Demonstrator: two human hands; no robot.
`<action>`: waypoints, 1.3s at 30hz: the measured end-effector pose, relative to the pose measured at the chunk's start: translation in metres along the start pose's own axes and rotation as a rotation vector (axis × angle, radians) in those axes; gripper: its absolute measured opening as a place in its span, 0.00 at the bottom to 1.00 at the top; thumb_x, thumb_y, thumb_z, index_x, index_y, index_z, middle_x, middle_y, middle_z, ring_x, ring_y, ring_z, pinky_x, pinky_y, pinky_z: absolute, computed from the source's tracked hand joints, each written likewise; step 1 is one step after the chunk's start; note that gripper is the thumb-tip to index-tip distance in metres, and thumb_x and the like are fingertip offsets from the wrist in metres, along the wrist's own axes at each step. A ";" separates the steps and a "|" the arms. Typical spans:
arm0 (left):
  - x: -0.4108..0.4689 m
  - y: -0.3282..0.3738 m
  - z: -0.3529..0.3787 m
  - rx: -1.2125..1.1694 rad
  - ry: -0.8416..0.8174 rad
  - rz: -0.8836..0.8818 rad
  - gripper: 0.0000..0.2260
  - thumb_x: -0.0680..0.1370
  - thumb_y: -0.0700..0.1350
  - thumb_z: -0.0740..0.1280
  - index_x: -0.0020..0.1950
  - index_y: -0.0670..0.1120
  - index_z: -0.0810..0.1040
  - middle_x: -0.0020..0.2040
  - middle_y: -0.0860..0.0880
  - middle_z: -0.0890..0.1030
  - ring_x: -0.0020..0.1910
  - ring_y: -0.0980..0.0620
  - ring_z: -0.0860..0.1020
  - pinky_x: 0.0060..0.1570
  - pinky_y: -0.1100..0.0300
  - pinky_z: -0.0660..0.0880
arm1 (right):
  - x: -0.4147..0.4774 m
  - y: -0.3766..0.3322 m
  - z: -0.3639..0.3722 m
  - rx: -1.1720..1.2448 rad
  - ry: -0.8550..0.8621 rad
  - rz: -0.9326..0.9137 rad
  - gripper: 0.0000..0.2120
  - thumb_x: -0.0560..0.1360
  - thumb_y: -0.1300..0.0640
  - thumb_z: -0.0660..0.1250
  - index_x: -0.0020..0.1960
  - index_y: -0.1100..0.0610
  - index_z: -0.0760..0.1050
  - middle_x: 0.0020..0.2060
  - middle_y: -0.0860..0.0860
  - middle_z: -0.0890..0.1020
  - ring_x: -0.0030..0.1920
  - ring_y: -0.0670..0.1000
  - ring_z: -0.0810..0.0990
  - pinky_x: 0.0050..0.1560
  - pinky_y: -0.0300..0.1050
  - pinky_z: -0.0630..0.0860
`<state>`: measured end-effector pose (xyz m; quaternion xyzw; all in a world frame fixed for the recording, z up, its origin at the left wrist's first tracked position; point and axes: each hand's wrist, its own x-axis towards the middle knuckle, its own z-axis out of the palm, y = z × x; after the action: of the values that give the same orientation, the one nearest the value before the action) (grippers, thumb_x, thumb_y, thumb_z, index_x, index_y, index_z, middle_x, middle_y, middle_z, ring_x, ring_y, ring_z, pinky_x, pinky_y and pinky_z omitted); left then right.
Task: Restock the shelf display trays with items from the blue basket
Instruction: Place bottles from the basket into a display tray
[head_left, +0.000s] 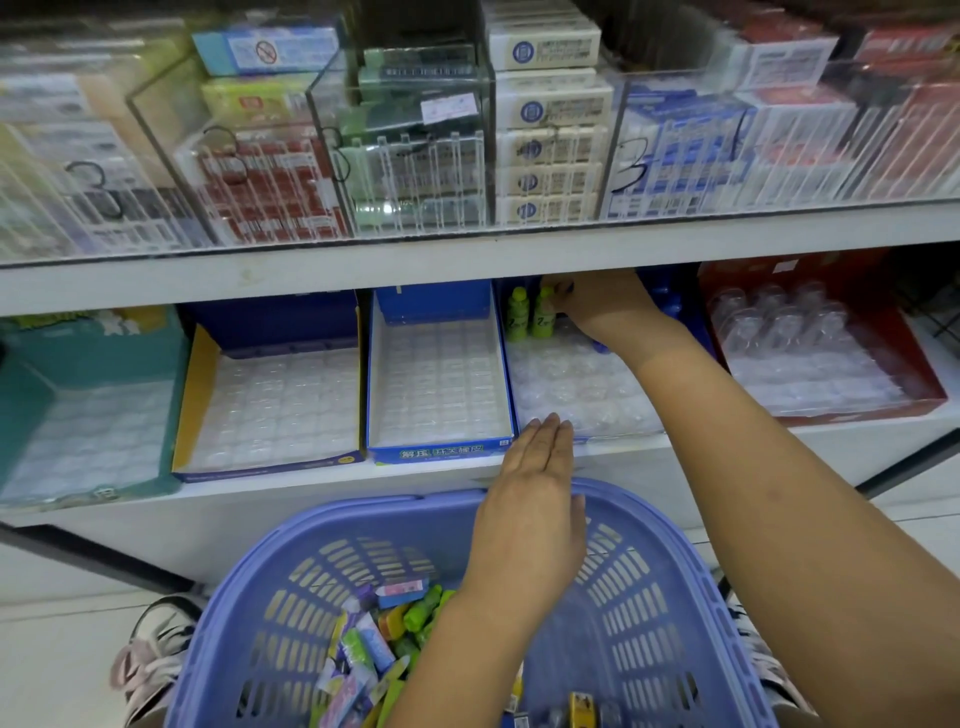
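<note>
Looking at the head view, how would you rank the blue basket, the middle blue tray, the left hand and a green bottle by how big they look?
Largest to smallest:
1. basket, though it is nearest the camera
2. middle tray
3. left hand, only slightly smaller, and nearer
4. green bottle

Left hand (535, 467): flat, fingers straight and together, pointing forward.
Right hand (597, 306): arm stretched far forward, fingers curled; grip unclear.

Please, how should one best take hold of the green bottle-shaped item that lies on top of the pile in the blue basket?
Pinch the green bottle-shaped item across its round body, coming from above. It lies on its side atop the pile, and the walls of the blue basket close off the sides, so likely only its top is free.
</note>
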<state>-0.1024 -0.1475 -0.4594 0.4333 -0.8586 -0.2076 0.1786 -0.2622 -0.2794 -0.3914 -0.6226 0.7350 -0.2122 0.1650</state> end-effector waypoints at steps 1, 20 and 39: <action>0.000 0.000 0.000 0.005 -0.006 0.000 0.28 0.81 0.46 0.57 0.78 0.48 0.47 0.79 0.52 0.48 0.77 0.56 0.44 0.68 0.69 0.37 | 0.002 -0.001 0.002 -0.008 -0.004 0.008 0.08 0.77 0.60 0.62 0.54 0.58 0.78 0.54 0.57 0.79 0.58 0.55 0.74 0.49 0.37 0.64; -0.063 -0.078 0.014 -0.011 -0.129 -0.344 0.12 0.78 0.45 0.62 0.34 0.44 0.70 0.38 0.38 0.79 0.43 0.37 0.77 0.38 0.50 0.69 | -0.156 -0.031 0.065 -0.027 -0.579 -0.115 0.08 0.70 0.50 0.73 0.42 0.54 0.81 0.38 0.47 0.83 0.39 0.44 0.78 0.41 0.39 0.72; -0.133 -0.172 0.081 -0.011 -0.624 -0.574 0.11 0.75 0.42 0.66 0.55 0.40 0.79 0.57 0.41 0.80 0.56 0.43 0.77 0.51 0.54 0.74 | -0.214 0.001 0.302 -0.294 -0.684 0.038 0.14 0.78 0.66 0.55 0.60 0.64 0.75 0.57 0.62 0.79 0.59 0.60 0.77 0.59 0.52 0.73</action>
<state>0.0477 -0.1151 -0.6326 0.5703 -0.7147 -0.3748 -0.1528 -0.0732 -0.1007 -0.6547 -0.6608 0.6713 0.1192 0.3138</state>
